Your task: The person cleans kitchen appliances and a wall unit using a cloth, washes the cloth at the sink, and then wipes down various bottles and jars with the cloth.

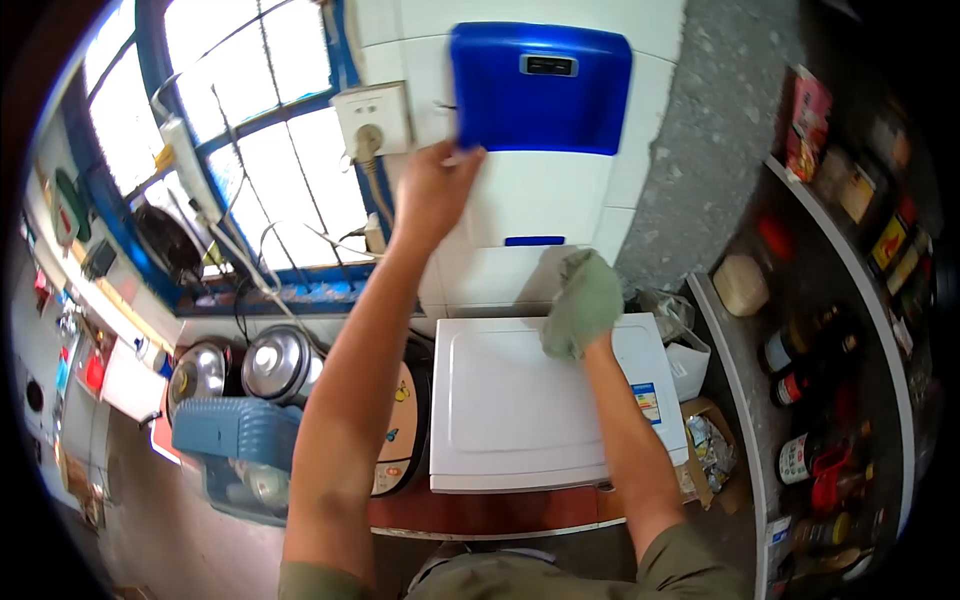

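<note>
A wall-mounted box has a blue lid (pixel 540 95) above and a white body (pixel 540 195) below, with a small blue strip at its bottom. My left hand (pixel 435 195) is raised, its fingers closed at the lid's lower left corner. Over the back of a white appliance top (pixel 520 400), my right hand is wrapped in a grey-green cloth (pixel 583 300). The cloth covers its fingers, just below the box.
A barred window (pixel 270 130) and a socket with a plug (pixel 370 125) are at left. Below them stand metal pots (pixel 275 362), a blue plastic basket (pixel 235 430) and a rice cooker (pixel 400 430). Shelves of bottles (pixel 800 455) curve along the right.
</note>
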`<action>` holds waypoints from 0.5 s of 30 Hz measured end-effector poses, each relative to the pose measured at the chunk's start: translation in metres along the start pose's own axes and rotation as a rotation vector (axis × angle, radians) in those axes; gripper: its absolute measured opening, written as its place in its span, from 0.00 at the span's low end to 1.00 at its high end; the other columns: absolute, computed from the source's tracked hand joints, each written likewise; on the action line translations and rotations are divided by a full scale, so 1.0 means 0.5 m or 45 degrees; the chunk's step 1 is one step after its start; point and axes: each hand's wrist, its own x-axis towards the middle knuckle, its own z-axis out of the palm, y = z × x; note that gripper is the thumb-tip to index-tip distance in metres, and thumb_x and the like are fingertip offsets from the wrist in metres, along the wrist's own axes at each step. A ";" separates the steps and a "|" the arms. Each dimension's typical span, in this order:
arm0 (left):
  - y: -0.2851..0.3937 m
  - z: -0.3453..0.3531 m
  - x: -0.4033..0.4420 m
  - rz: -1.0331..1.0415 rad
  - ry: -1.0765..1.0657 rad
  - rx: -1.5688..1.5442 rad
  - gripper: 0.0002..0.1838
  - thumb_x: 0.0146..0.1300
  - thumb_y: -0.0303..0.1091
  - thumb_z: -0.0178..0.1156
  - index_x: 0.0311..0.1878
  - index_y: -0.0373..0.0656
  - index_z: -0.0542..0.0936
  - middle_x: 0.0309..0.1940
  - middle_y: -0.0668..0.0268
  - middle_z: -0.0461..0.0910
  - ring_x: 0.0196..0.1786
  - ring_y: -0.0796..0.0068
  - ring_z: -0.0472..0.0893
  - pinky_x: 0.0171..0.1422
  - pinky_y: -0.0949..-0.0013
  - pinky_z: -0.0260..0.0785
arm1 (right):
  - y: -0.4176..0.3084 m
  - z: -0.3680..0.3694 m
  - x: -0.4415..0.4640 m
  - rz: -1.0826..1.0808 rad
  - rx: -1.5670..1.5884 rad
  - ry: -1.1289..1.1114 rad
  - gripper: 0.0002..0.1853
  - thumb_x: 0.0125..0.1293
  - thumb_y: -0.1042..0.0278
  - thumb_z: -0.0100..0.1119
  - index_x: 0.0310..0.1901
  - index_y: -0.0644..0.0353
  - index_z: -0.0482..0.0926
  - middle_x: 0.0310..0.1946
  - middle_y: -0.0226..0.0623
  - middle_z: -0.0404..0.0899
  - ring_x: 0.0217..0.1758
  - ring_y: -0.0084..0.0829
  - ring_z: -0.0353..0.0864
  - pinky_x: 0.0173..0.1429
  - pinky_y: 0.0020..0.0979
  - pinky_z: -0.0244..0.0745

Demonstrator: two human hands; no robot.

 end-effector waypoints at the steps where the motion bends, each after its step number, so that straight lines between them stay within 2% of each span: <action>1: -0.019 0.012 -0.011 0.016 0.074 0.027 0.33 0.63 0.48 0.61 0.60 0.28 0.72 0.49 0.42 0.79 0.47 0.55 0.83 0.51 0.60 0.73 | -0.054 0.007 -0.015 -0.041 -0.155 -0.017 0.18 0.68 0.69 0.54 0.58 0.60 0.71 0.48 0.34 0.76 0.50 0.26 0.75 0.55 0.28 0.74; 2: -0.031 0.017 -0.039 0.019 0.109 0.025 0.38 0.62 0.51 0.61 0.64 0.27 0.67 0.52 0.41 0.75 0.52 0.52 0.79 0.55 0.58 0.71 | -0.091 0.017 -0.029 -0.127 -0.459 -0.015 0.19 0.66 0.70 0.56 0.58 0.61 0.70 0.47 0.34 0.75 0.49 0.26 0.75 0.55 0.26 0.73; 3: -0.034 0.015 -0.082 -0.031 0.102 -0.022 0.40 0.62 0.52 0.62 0.65 0.27 0.64 0.50 0.42 0.73 0.55 0.50 0.75 0.58 0.56 0.69 | -0.072 0.022 -0.049 -0.134 -0.460 -0.039 0.19 0.66 0.70 0.56 0.58 0.61 0.70 0.47 0.34 0.75 0.49 0.26 0.75 0.55 0.26 0.73; 4: -0.057 0.029 -0.132 0.020 0.117 -0.078 0.37 0.65 0.50 0.60 0.65 0.28 0.66 0.54 0.45 0.76 0.51 0.60 0.81 0.51 0.64 0.74 | -0.040 0.022 -0.071 -0.165 -0.362 -0.114 0.20 0.64 0.71 0.56 0.58 0.61 0.71 0.47 0.33 0.74 0.50 0.27 0.73 0.57 0.29 0.72; 5: -0.029 0.017 -0.189 -0.209 -0.163 -0.304 0.40 0.65 0.50 0.61 0.69 0.29 0.60 0.57 0.44 0.73 0.59 0.56 0.74 0.64 0.61 0.65 | -0.103 0.051 -0.082 -0.549 -0.522 -0.126 0.20 0.63 0.71 0.55 0.57 0.62 0.72 0.48 0.36 0.74 0.54 0.31 0.72 0.60 0.32 0.69; 6: -0.024 0.021 -0.249 -0.284 -0.343 -0.665 0.40 0.68 0.50 0.56 0.71 0.31 0.56 0.62 0.47 0.70 0.63 0.60 0.71 0.69 0.62 0.60 | -0.166 0.081 -0.095 -0.938 -0.682 -0.076 0.20 0.63 0.72 0.54 0.57 0.63 0.73 0.50 0.38 0.74 0.57 0.36 0.70 0.63 0.36 0.66; 7: -0.050 0.050 -0.295 -0.434 -0.493 -0.900 0.38 0.72 0.49 0.51 0.74 0.33 0.52 0.64 0.51 0.69 0.66 0.62 0.69 0.72 0.64 0.56 | -0.229 0.103 -0.107 -0.949 -0.683 -0.092 0.20 0.63 0.72 0.54 0.57 0.63 0.73 0.50 0.38 0.74 0.57 0.36 0.70 0.63 0.36 0.66; 8: -0.061 0.067 -0.327 -0.620 -0.432 -1.562 0.32 0.74 0.47 0.48 0.71 0.36 0.59 0.62 0.56 0.71 0.63 0.65 0.72 0.69 0.65 0.61 | -0.273 0.121 -0.117 -0.997 -0.906 -0.406 0.19 0.63 0.72 0.53 0.56 0.64 0.74 0.53 0.41 0.74 0.61 0.39 0.68 0.66 0.37 0.62; 9: -0.051 0.038 -0.320 -0.615 -0.420 -1.568 0.32 0.74 0.47 0.48 0.71 0.36 0.59 0.62 0.56 0.71 0.63 0.65 0.72 0.69 0.65 0.61 | -0.303 0.136 -0.124 -1.030 -1.126 -0.721 0.18 0.63 0.73 0.52 0.55 0.64 0.75 0.57 0.44 0.73 0.64 0.43 0.66 0.68 0.38 0.59; 11: -0.027 -0.031 -0.298 -0.975 -0.306 -1.797 0.24 0.74 0.43 0.47 0.65 0.38 0.67 0.58 0.61 0.74 0.58 0.69 0.75 0.61 0.66 0.70 | -0.341 0.165 -0.126 -0.993 -1.131 -0.705 0.19 0.62 0.74 0.54 0.56 0.65 0.75 0.59 0.45 0.72 0.65 0.44 0.66 0.68 0.37 0.60; 12: -0.018 -0.047 -0.284 -0.943 -0.174 -1.687 0.19 0.72 0.41 0.49 0.59 0.39 0.71 0.52 0.62 0.76 0.51 0.72 0.79 0.50 0.67 0.76 | -0.359 0.175 -0.126 -0.952 -1.133 -0.682 0.20 0.61 0.76 0.55 0.57 0.65 0.75 0.61 0.46 0.71 0.66 0.45 0.66 0.68 0.37 0.60; 13: -0.021 -0.080 -0.258 -0.846 -0.109 -1.748 0.18 0.72 0.39 0.50 0.59 0.39 0.71 0.51 0.61 0.77 0.50 0.71 0.80 0.48 0.66 0.76 | -0.381 0.176 -0.132 -0.969 -1.135 -0.687 0.20 0.61 0.76 0.55 0.57 0.65 0.75 0.61 0.46 0.71 0.66 0.45 0.66 0.68 0.37 0.60; 14: -0.028 -0.124 -0.229 -0.754 -0.049 -1.803 0.18 0.71 0.37 0.52 0.58 0.39 0.71 0.50 0.59 0.78 0.48 0.70 0.80 0.46 0.66 0.77 | -0.402 0.165 -0.145 -0.908 -0.841 -0.732 0.21 0.61 0.77 0.56 0.57 0.65 0.75 0.61 0.46 0.71 0.65 0.45 0.68 0.67 0.36 0.62; 15: -0.014 -0.170 -0.202 -0.558 0.052 -1.423 0.16 0.69 0.35 0.54 0.56 0.38 0.73 0.45 0.58 0.79 0.44 0.69 0.82 0.44 0.66 0.78 | -0.414 0.151 -0.160 -0.827 -0.553 -0.768 0.22 0.60 0.78 0.57 0.58 0.65 0.75 0.60 0.46 0.72 0.65 0.44 0.69 0.67 0.36 0.63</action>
